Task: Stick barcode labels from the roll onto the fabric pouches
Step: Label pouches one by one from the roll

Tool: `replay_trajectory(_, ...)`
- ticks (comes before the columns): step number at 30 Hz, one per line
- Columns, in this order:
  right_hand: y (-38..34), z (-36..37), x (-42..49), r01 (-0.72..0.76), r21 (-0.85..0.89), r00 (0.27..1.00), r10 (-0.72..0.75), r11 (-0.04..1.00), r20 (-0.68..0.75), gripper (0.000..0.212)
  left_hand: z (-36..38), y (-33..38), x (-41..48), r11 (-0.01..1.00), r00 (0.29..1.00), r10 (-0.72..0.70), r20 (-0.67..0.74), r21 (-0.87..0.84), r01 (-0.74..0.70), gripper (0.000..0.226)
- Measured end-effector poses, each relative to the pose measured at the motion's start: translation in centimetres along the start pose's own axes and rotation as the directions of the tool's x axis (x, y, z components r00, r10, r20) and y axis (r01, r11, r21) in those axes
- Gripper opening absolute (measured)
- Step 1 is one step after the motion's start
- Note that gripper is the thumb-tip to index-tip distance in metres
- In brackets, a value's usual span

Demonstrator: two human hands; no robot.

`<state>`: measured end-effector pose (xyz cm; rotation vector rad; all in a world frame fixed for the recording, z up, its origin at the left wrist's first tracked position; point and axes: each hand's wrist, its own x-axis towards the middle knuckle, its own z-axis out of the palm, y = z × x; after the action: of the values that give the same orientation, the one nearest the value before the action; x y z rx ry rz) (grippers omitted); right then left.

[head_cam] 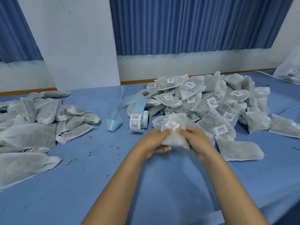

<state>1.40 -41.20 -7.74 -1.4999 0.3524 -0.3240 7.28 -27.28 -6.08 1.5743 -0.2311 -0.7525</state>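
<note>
Pleated blue curtains are hanging either side of a white pillar, while small greenish crumbs are lying scattered on the blue-covered desk.

Free blue tabletop between left pouch heap and right pouch heap, label roll ahead.

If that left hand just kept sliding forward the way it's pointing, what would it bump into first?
Apart from the pouch it grips, the left hand would probably meet the near edge of the labelled pile first; the label roll sits just left of that line. Depth is hard to judge.
</note>
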Motion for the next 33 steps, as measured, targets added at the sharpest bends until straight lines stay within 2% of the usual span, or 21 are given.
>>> replay_trajectory(1, -0.9, -0.3, 0.7, 0.027, 0.209, 0.999, -0.021, 0.978, -0.029, 0.015, 0.6, 1.1, 0.4, 0.977, 0.996, 0.083, 0.016, -0.197, -0.078, 0.025)
replay_trajectory(3, -2.9, -0.9, 2.1, 0.068, 0.582, 0.996, -0.026, 0.81, -0.081, 0.023, 1.7, 3.4, 1.2, 0.841, 0.971, 0.24, 0.02, -0.504, -0.198, 0.025)
replay_trajectory(4, -3.5, -1.0, 2.6, 0.078, 0.678, 0.993, 0.007, 0.731, -0.122, 0.025, 2.3, 4.0, 1.7, 0.82, 0.963, 0.269, -0.006, -0.523, -0.232, 0.027)
replay_trajectory(5, -3.8, -0.9, 3.0, 0.087, 0.705, 0.985, 0.043, 0.704, -0.164, 0.022, 2.8, 4.2, 2.1, 0.85, 0.962, 0.271, -0.045, -0.458, -0.261, 0.029)
replay_trajectory(7, -3.3, -0.1, 3.0, 0.073, 0.611, 0.973, 0.078, 0.789, -0.217, 0.014, 3.6, 3.2, 2.7, 0.942, 0.961, 0.237, -0.142, -0.209, -0.263, 0.031)
replay_trajectory(9, -2.0, 1.1, 2.3, 0.009, 0.493, 0.977, 0.098, 0.87, -0.189, 0.019, 3.8, 1.8, 3.0, 0.975, 0.958, 0.213, -0.192, -0.02, -0.221, 0.036)
replay_trajectory(12, -0.4, 2.7, 1.2, -0.097, 0.395, 0.985, 0.145, 0.914, -0.093, 0.022, 3.5, 0.5, 2.7, 0.977, 0.962, 0.209, -0.176, 0.074, -0.199, 0.03)
replay_trajectory(14, 0.1, 3.8, 0.9, -0.099, 0.405, 0.983, 0.153, 0.909, -0.102, 0.024, 2.9, -0.1, 2.4, 0.968, 0.956, 0.234, -0.178, 0.138, -0.211, 0.025)
replay_trajectory(17, 0.0, 5.5, 0.2, -0.077, 0.508, 0.976, 0.17, 0.858, -0.139, 0.022, 1.3, -0.6, 1.7, 0.934, 0.932, 0.307, -0.195, 0.249, -0.256, 0.023)
replay_trajectory(19, -0.1, 7.2, -0.3, -0.065, 0.489, 0.98, 0.149, 0.87, -0.134, 0.024, -0.3, -1.1, 1.1, 0.902, 0.907, 0.366, -0.209, 0.32, -0.29, 0.025)
replay_trajectory(23, 0.9, 11.9, -0.9, -0.133, 0.392, 0.991, 0.128, 0.91, 0.04, 0.024, -4.6, -2.4, -0.6, 0.81, 0.791, 0.507, -0.343, 0.502, -0.302, 0.025)
replay_trajectory(25, 1.8, 14.7, -0.8, -0.17, 0.263, 0.982, 0.14, 0.95, 0.127, 0.026, -7.4, -3.4, -1.4, 0.78, 0.759, 0.523, -0.388, 0.576, -0.244, 0.024)
replay_trajectory(27, 2.9, 17.3, -0.4, -0.143, 0.074, 0.977, 0.129, 0.987, 0.171, 0.032, -10.0, -4.5, -2.3, 0.754, 0.743, 0.512, -0.43, 0.639, -0.15, 0.023)
replay_trajectory(28, 3.4, 18.4, -0.1, -0.113, -0.007, 0.977, 0.113, 0.994, 0.182, 0.034, -11.3, -5.0, -2.7, 0.712, 0.72, 0.522, -0.458, 0.698, -0.072, 0.023)
replay_trajectory(31, 4.5, 20.8, 0.5, 0.002, -0.175, 0.976, 0.036, 0.984, 0.213, 0.03, -15.6, -6.4, -3.4, 0.475, 0.631, 0.563, -0.534, 0.834, 0.282, 0.031)
replay_trajectory(33, 5.0, 21.5, 0.8, 0.093, -0.299, 0.973, -0.022, 0.95, 0.231, 0.027, -18.4, -6.7, -3.4, 0.431, 0.618, 0.525, -0.585, 0.809, 0.399, 0.037)
